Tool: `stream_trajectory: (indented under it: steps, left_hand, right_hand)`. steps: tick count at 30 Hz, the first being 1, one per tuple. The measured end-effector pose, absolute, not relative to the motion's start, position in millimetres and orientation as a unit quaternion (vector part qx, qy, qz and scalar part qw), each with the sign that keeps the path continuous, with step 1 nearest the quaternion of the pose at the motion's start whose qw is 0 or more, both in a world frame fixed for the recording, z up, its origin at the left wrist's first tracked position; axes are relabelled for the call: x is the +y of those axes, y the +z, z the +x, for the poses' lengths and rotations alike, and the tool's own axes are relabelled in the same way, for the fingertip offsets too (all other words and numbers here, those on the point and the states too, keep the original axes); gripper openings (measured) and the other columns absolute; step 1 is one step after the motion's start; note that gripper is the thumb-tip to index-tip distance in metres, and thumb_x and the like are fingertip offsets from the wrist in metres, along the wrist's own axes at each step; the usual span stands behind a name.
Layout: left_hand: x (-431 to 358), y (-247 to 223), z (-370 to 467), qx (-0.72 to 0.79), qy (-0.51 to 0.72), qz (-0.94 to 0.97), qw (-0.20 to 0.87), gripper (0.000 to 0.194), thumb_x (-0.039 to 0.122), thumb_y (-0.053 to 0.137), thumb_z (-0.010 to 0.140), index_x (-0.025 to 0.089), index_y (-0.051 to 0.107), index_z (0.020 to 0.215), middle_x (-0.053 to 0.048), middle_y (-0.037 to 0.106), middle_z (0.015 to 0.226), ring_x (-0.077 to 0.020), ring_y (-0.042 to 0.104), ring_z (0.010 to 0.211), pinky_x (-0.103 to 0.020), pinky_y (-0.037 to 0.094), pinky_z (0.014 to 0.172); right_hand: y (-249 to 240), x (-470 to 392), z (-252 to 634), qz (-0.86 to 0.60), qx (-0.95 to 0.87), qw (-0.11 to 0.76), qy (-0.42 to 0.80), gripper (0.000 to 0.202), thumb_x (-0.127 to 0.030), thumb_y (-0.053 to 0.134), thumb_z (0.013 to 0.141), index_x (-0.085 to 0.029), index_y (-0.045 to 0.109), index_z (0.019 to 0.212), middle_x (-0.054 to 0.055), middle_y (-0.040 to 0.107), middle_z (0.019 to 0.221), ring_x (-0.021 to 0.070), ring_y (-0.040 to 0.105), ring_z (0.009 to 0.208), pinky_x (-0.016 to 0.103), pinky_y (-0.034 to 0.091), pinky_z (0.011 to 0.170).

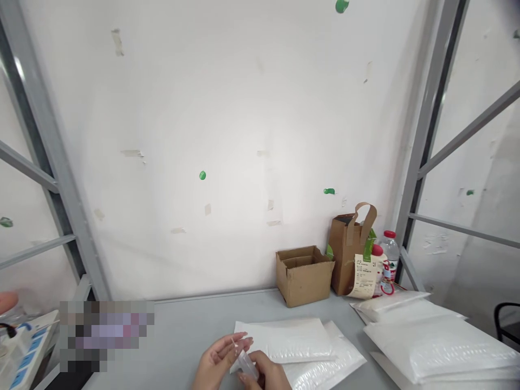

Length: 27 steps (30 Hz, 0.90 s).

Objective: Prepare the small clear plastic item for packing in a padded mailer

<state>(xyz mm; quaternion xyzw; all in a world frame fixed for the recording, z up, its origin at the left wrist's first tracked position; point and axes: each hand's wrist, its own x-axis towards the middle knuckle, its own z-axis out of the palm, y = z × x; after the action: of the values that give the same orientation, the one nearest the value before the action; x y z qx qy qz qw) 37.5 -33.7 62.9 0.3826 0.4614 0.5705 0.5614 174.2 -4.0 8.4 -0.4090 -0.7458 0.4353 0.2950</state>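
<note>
At the bottom edge of the view, my left hand point(219, 360) and my right hand point(266, 375) meet over a small clear plastic container point(246, 364). Both hands grip it, the left with fingertips at its top, the right from below. The hands hover above the grey table point(182, 336), just left of a white padded mailer point(292, 338) lying flat. Only the fingers and part of each palm show; the rest is cut off by the frame.
An open cardboard box point(304, 275) stands at the back against the white wall, with a brown paper bag point(351, 252) and water bottles point(388, 260) beside it. More white mailers point(430, 338) are stacked at right. Grey shelf posts flank the table. A blurred patch sits at left.
</note>
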Motion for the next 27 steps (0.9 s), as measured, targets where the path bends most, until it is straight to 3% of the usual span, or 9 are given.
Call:
stream_trajectory:
  steps: [3, 6, 8, 10, 13, 17, 22, 25, 27]
  left_hand:
    - [-33, 62, 37, 0.472, 0.585, 0.379, 0.539, 0.043, 0.045, 0.08, 0.045, 0.018, 0.073, 0.077, -0.012, 0.075, 0.086, -0.0304, 0.066, 0.089, -0.038, 0.049, 0.084]
    - [-29, 63, 29, 0.5, 0.602, 0.38, 0.493, 0.043, 0.048, 0.078, 0.047, 0.018, 0.072, 0.078, -0.01, 0.075, 0.081, -0.0296, 0.067, 0.086, -0.037, 0.05, 0.08]
    - [-26, 62, 19, 0.535, 0.612, 0.379, 0.442, 0.045, 0.05, 0.078, 0.042, 0.019, 0.072, 0.075, -0.009, 0.076, 0.077, -0.0296, 0.067, 0.084, -0.036, 0.051, 0.078]
    - [-23, 58, 10, 0.568, 0.626, 0.374, 0.381, 0.045, 0.051, 0.076, 0.043, 0.02, 0.071, 0.075, -0.008, 0.076, 0.077, -0.0288, 0.067, 0.085, -0.034, 0.051, 0.077]
    - [-21, 52, 1, 0.592, 0.628, 0.369, 0.344, 0.044, 0.049, 0.074, 0.048, 0.02, 0.07, 0.081, -0.007, 0.075, 0.081, -0.0276, 0.065, 0.09, -0.032, 0.052, 0.077]
    - [-23, 52, 2, 0.569, 0.648, 0.345, 0.371, 0.042, 0.045, 0.074, 0.053, 0.018, 0.068, 0.084, -0.007, 0.075, 0.081, -0.0267, 0.066, 0.091, -0.031, 0.054, 0.074]
    - [-23, 60, 3, 0.54, 0.673, 0.32, 0.39, 0.046, 0.046, 0.075, 0.051, 0.016, 0.067, 0.086, -0.007, 0.074, 0.079, -0.0264, 0.068, 0.085, -0.031, 0.056, 0.068]
    - [-19, 67, 2, 0.524, 0.678, 0.314, 0.409, 0.048, 0.046, 0.077, 0.049, 0.015, 0.068, 0.084, -0.007, 0.074, 0.077, -0.0259, 0.069, 0.079, -0.03, 0.056, 0.064]
    - [-15, 75, 2, 0.509, 0.704, 0.301, 0.394, 0.047, 0.045, 0.077, 0.051, 0.015, 0.067, 0.085, -0.007, 0.073, 0.079, -0.0251, 0.068, 0.08, -0.029, 0.055, 0.065]
  right_hand:
    - [20, -5, 178, -0.389, -0.769, 0.306, 0.404, 0.028, -0.036, 0.051, 0.078, -0.017, 0.062, 0.095, 0.001, 0.06, 0.063, 0.0131, 0.051, 0.055, 0.02, 0.039, 0.053]
    - [41, -4, 190, -0.387, -0.81, 0.327, 0.297, 0.034, -0.032, 0.053, 0.078, -0.019, 0.059, 0.109, 0.009, 0.063, 0.097, 0.0207, 0.056, 0.09, 0.028, 0.042, 0.08]
    - [51, 1, 202, -0.425, -0.823, 0.309, 0.217, 0.054, -0.034, 0.064, 0.071, -0.021, 0.051, 0.121, 0.012, 0.052, 0.123, 0.0274, 0.043, 0.115, 0.038, 0.031, 0.097]
    - [53, 8, 212, -0.462, -0.837, 0.244, 0.162, 0.072, -0.039, 0.072, 0.06, -0.021, 0.047, 0.126, 0.014, 0.043, 0.134, 0.0348, 0.03, 0.126, 0.049, 0.021, 0.102]
    - [47, 19, 221, -0.47, -0.854, 0.191, 0.115, 0.06, -0.032, 0.067, 0.068, -0.019, 0.049, 0.124, 0.015, 0.05, 0.128, 0.0352, 0.038, 0.122, 0.054, 0.018, 0.102]
    - [54, 26, 223, -0.454, -0.856, 0.229, 0.091, 0.032, -0.009, 0.05, 0.079, -0.019, 0.061, 0.107, 0.011, 0.067, 0.099, 0.0259, 0.058, 0.096, 0.047, 0.028, 0.097]
    - [111, 23, 231, -0.446, -0.824, 0.322, 0.139, 0.029, -0.028, 0.037, 0.091, -0.021, 0.053, 0.114, 0.008, 0.065, 0.103, 0.0208, 0.06, 0.093, 0.031, 0.044, 0.079]
    - [137, 20, 233, -0.392, -0.727, 0.455, 0.333, 0.034, -0.043, 0.044, 0.086, -0.017, 0.057, 0.106, 0.008, 0.066, 0.104, 0.0221, 0.06, 0.095, 0.03, 0.046, 0.078]
    - [136, 18, 228, -0.359, -0.677, 0.465, 0.443, 0.04, -0.048, 0.053, 0.08, -0.014, 0.06, 0.1, 0.01, 0.067, 0.101, 0.0247, 0.06, 0.094, 0.033, 0.046, 0.079]
